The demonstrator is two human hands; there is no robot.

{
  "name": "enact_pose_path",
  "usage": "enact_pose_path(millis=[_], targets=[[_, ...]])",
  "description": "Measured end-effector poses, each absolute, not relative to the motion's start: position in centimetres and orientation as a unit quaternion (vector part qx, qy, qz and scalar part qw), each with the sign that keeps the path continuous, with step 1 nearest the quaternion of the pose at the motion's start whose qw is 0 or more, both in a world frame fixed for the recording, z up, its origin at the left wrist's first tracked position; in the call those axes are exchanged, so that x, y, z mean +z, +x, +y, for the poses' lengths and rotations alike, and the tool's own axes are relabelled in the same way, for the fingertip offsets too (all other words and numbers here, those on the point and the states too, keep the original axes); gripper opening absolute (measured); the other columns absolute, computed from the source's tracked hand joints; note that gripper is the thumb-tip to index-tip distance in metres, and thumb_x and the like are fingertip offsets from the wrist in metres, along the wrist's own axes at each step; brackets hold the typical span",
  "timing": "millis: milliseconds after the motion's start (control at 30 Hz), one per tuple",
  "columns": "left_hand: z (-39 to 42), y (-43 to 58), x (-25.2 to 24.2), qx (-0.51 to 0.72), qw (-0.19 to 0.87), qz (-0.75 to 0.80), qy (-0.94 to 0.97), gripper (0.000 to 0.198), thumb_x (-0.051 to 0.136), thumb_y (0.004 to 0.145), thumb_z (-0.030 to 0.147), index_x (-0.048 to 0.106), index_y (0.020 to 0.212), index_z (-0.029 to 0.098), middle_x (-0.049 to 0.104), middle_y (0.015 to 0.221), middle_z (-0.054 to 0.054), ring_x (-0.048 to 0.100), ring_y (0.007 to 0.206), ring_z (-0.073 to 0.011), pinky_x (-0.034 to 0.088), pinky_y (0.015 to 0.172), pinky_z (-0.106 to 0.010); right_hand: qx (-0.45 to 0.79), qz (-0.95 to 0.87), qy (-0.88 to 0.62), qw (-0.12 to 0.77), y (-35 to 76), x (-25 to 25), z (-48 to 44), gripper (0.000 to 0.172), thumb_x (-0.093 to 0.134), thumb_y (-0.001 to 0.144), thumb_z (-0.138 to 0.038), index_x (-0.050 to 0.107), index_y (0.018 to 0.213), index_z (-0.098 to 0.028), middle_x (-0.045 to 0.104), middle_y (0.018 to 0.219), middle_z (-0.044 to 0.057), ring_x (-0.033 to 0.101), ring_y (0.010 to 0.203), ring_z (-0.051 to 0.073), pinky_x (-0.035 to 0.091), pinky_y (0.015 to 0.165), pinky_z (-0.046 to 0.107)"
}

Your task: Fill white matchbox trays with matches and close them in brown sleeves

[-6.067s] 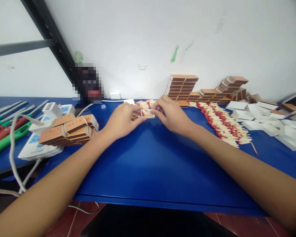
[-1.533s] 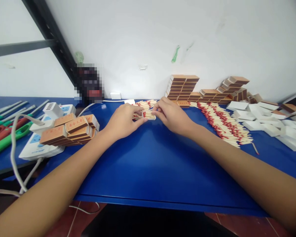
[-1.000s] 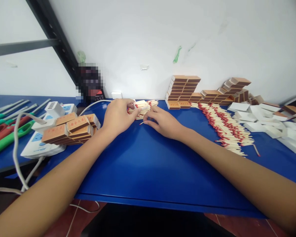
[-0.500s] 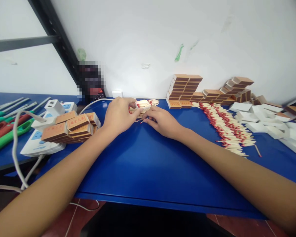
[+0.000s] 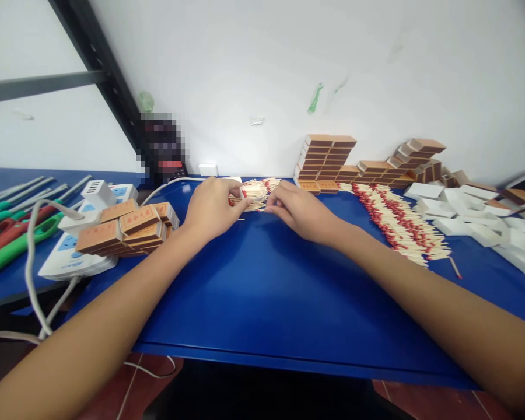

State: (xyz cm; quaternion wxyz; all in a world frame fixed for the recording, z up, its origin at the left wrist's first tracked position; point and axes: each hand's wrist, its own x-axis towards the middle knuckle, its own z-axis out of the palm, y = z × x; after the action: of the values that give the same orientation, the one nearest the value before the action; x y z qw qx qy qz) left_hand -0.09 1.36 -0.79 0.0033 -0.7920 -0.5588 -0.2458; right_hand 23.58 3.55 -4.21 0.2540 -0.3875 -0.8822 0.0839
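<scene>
My left hand [image 5: 214, 204] is closed on a small white matchbox tray [image 5: 234, 180], mostly hidden behind the fingers. Matches [image 5: 257, 188] with red heads show at the tray and in a loose heap just past it; which ones lie inside the tray I cannot tell. To the right of the heap, my right hand [image 5: 304, 213] has its thumb and fingertips pinched together close to the matches. Whatever is between those fingertips is too small to make out. One stray match lies on the blue table just below my left fingertips.
Stacked matchboxes [image 5: 326, 160] stand along the wall, beside a long spread of matches [image 5: 398, 221]. White trays [image 5: 481, 216] are piled at far right. On the left, filled-looking matchboxes [image 5: 131, 227] rest against a power strip [image 5: 70, 259] with cables, near green and red lighters [image 5: 21, 239].
My right hand has drawn back slightly to the right, away from the tray. More of the matches between my hands now shows. My left hand keeps its hold on the tray.
</scene>
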Motion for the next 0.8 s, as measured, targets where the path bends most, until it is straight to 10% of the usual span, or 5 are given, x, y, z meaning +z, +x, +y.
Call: enact_pose_path(millis=[567,800], targets=[[1.4,0.0,-0.9,-0.28,-0.071,-0.504,-0.814,0.024,0.078,0.095,0.039,0.086,0.109,0.021,0.086,0.107,-0.008,0.079,0.095,-0.029,0.054,0.085,-0.037,0.04,-0.836,-0.374,0.4,23.4,-4.1,2.9,0.015,0.055,0.11,-0.031,0.063,0.102,-0.021,0.065,0.101,0.008,0.058,0.081,0.021,0.044,0.076,0.036],[1.4,-0.2,-0.3,-0.331,-0.017,-0.579,-0.745,0.024,0.074,0.096,0.034,0.085,0.112,0.02,0.087,0.109,-0.007,0.08,0.108,-0.0317,0.057,0.1,-0.042,0.077,-0.91,-0.304,0.271,20.7,-5.7,2.5,0.017,0.064,0.106,-0.029,0.074,0.118,-0.022,0.065,0.111,0.012,0.06,0.109,0.029,0.05,0.1,0.045]])
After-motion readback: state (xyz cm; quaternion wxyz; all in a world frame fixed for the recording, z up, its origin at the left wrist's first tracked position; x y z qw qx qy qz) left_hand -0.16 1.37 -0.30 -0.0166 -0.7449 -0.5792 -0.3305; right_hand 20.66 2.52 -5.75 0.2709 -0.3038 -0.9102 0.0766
